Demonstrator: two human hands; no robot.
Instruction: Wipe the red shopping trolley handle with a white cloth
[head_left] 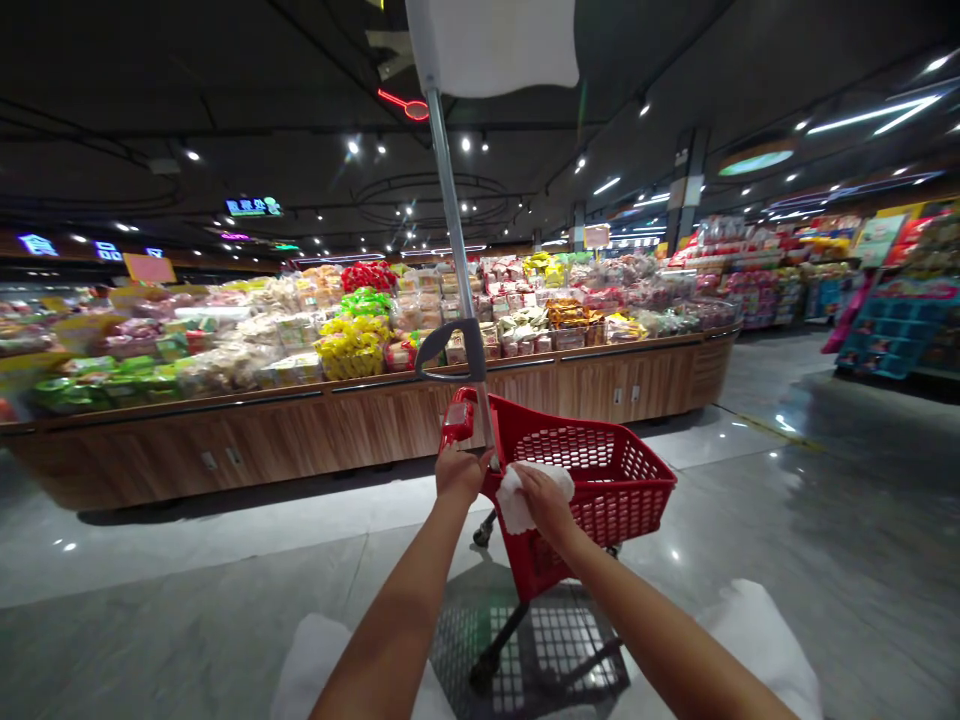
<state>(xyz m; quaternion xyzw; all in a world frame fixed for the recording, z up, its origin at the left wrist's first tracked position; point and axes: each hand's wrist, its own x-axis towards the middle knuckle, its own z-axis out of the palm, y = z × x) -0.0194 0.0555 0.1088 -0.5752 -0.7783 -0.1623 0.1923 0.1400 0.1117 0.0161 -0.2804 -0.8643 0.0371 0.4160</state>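
Note:
A red plastic shopping cart [536,560] with a perforated basket stands in front of me. My left hand [459,472] is closed around the near end of its red handle [456,418]. In my right hand [541,498] is a white cloth [517,505], pressed against the upper rim of the basket near the handle side. The fingers lie over the cloth, and part of it sticks out on both sides of the hand. A metal pole [450,200] rises beside the cart handle, carrying a grey loop-shaped grip [472,350] and a white board [495,45] on top.
Behind the cart runs a long wood-panelled display counter [390,430] heaped with packaged foods. A blue rack [892,325] and more stocked shelves stand to the right. The floor [187,590] is shiny grey. Beneath the cart falls a grid-like shadow [555,640].

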